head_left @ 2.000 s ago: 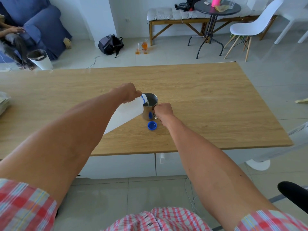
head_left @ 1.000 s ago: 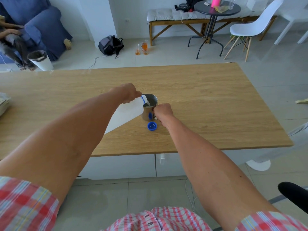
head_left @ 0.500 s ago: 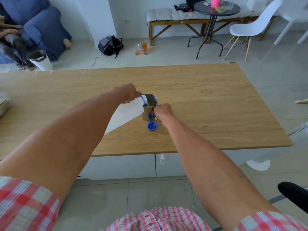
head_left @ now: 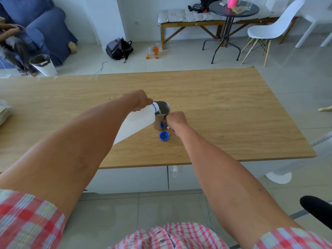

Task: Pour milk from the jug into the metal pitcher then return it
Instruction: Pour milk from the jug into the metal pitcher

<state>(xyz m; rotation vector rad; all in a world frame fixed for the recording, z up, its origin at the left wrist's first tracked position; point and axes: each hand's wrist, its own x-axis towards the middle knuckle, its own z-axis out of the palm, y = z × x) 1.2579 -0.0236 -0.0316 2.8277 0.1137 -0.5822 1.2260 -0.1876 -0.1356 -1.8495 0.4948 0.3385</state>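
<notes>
A white plastic milk jug [head_left: 136,123] with a blue neck ring is tipped to the right, its mouth over the rim of the metal pitcher [head_left: 161,114]. My left hand [head_left: 141,100] grips the jug near its top. A thin stream of milk runs into the pitcher, and white milk shows inside. My right hand [head_left: 177,121] is closed on the pitcher's handle at its right side. The pitcher stands upright on the wooden table [head_left: 224,108]. The jug's blue cap [head_left: 164,136] lies upside down on the table just in front of the pitcher.
A stack of papers [head_left: 4,111] lies at the table's left edge. Beyond the table are a backpack [head_left: 119,48], glasses of orange liquid [head_left: 154,51] on the floor, a white bin [head_left: 44,65], a round black table [head_left: 233,9] and a white chair [head_left: 269,29].
The jug has tilted a little more and the milk in the pitcher has risen. Both hands stay where they were.
</notes>
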